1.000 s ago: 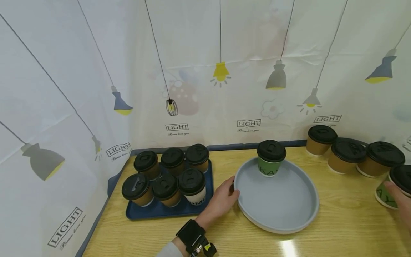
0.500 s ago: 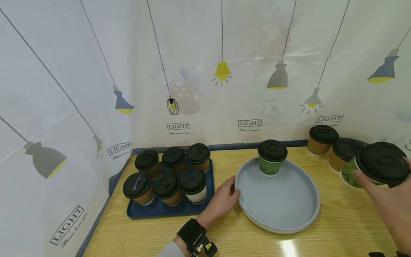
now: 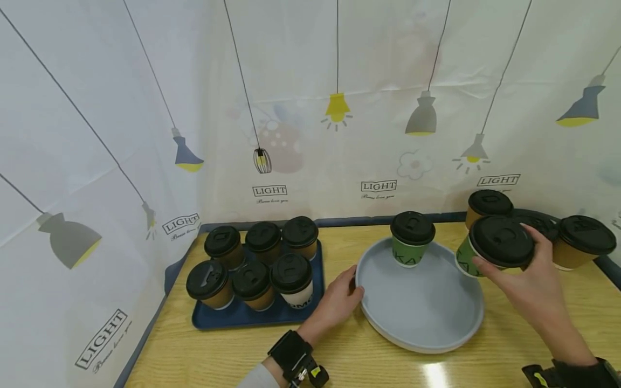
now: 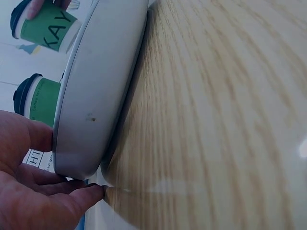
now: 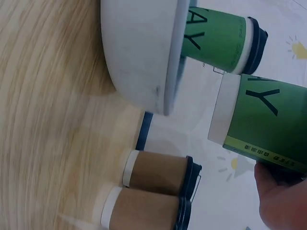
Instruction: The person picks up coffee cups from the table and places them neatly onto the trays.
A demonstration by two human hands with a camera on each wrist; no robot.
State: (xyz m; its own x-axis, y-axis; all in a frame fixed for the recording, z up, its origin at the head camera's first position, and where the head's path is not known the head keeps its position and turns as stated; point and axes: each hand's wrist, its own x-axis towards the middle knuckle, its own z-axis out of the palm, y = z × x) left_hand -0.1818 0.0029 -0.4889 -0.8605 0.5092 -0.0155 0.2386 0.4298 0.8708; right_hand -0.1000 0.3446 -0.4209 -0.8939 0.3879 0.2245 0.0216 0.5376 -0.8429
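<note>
My right hand [image 3: 533, 288] grips a green paper coffee cup [image 3: 502, 241] with a black lid, lifted over the right rim of a round grey tray [image 3: 422, 310]. In the right wrist view the held cup [image 5: 268, 122] hangs apart from the tray wall [image 5: 139, 52]. Another green cup [image 3: 409, 250] stands upright at the tray's back edge. At the tray's left side, my left hand [image 3: 336, 300] holds the rim. The left wrist view has its thumb [image 4: 41, 136] against the upper edge and its fingers [image 4: 72, 199] low on the wall.
To the left lies a blue rectangular tray [image 3: 257, 322] bearing several lidded cups, mostly brown, plus one white cup [image 3: 296, 296]. Brown cups [image 3: 577, 253] stand at the back right, partly behind my right hand. A printed curtain [image 3: 310, 134] hangs behind the wooden table [image 3: 388, 366].
My right hand has carried the green cup up and leftward from the far right to above the grey tray's edge. The left hand has stayed on the rim.
</note>
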